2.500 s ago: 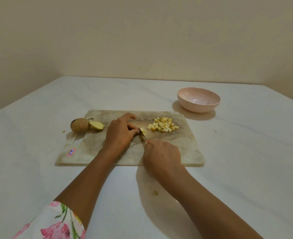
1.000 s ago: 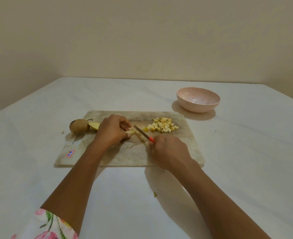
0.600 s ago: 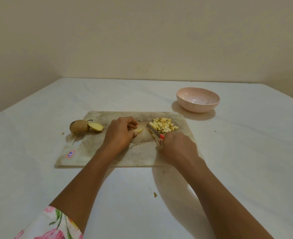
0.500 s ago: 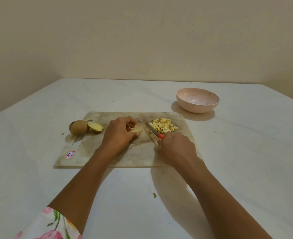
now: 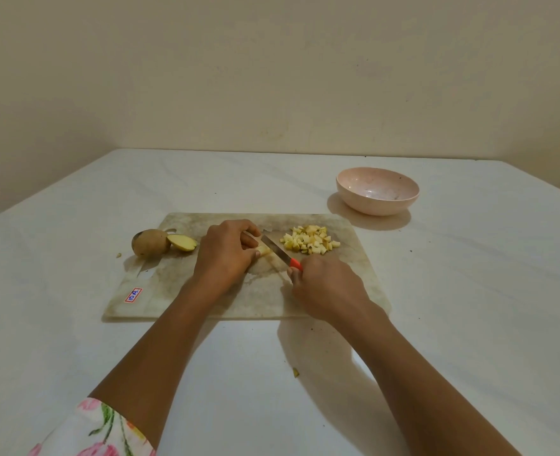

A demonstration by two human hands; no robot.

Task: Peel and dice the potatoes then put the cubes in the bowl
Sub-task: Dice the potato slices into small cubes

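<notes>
Roughly midway, I judge: a pile of cubes [image 5: 309, 243] lies on the cutting board [image 5: 354, 278], the bowl [image 5: 377, 205] past its far right corner holds none, and an unpeeled potato [image 5: 150, 242] with a cut half [image 5: 182, 242] waits at the board's left edge. The left hand [image 5: 226, 255] pinches a potato piece [image 5: 264, 251] in curled fingers [image 5: 250, 240]; the right hand [image 5: 328, 287] grips the knife [image 5: 277, 253], blade against it. A scrap [image 5: 295, 373] lies on the bench [image 5: 469, 291].
</notes>
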